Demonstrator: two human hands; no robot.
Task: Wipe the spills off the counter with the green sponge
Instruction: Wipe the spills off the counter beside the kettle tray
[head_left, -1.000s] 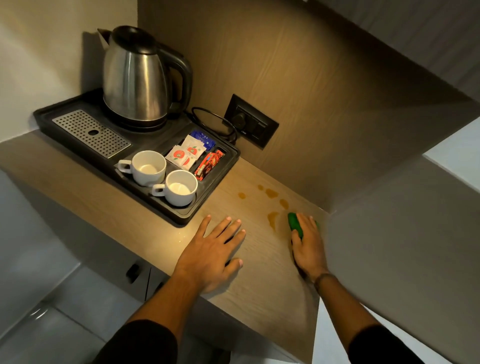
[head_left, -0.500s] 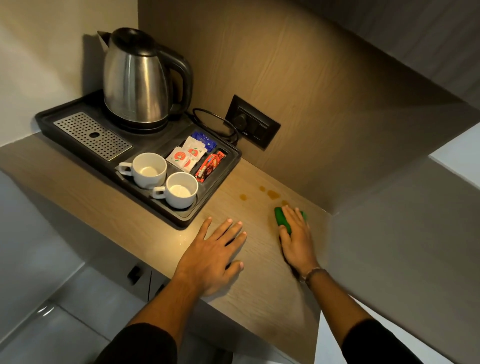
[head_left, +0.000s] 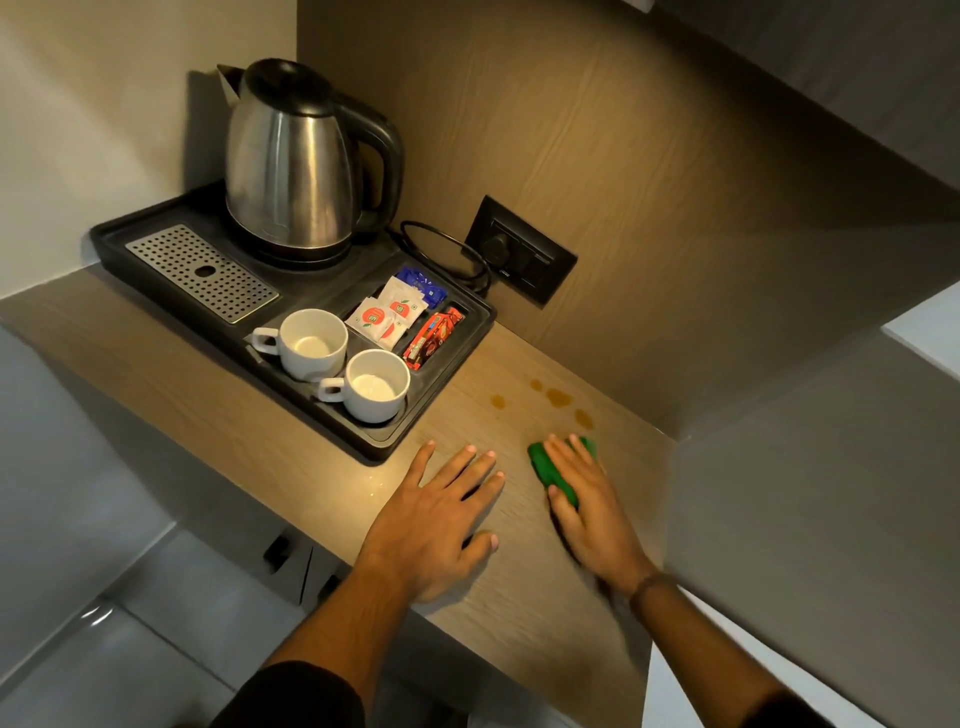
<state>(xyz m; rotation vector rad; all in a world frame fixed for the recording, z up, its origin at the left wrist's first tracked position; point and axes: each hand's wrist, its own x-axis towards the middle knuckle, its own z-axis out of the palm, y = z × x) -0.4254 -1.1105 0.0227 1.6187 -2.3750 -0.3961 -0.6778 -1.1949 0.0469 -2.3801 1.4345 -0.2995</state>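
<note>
The green sponge (head_left: 546, 466) lies flat on the wooden counter (head_left: 524, 613) under my right hand (head_left: 592, 509), which presses down on it with fingers spread over its top. Several small brown spills (head_left: 558, 396) dot the counter just beyond the sponge, close to the back wall. My left hand (head_left: 441, 519) rests palm down on the counter to the left of the sponge, fingers apart, holding nothing.
A black tray (head_left: 384, 441) sits left of the spills with a steel kettle (head_left: 291, 161), two white cups (head_left: 314, 343), and sachets (head_left: 395, 312). A wall socket (head_left: 522, 257) with a plugged cord is behind. Walls close in at the back and right.
My right hand has slid the sponge leftward and toward me over the counter. The largest brown spill near the sponge is no longer visible. My left hand has stayed put.
</note>
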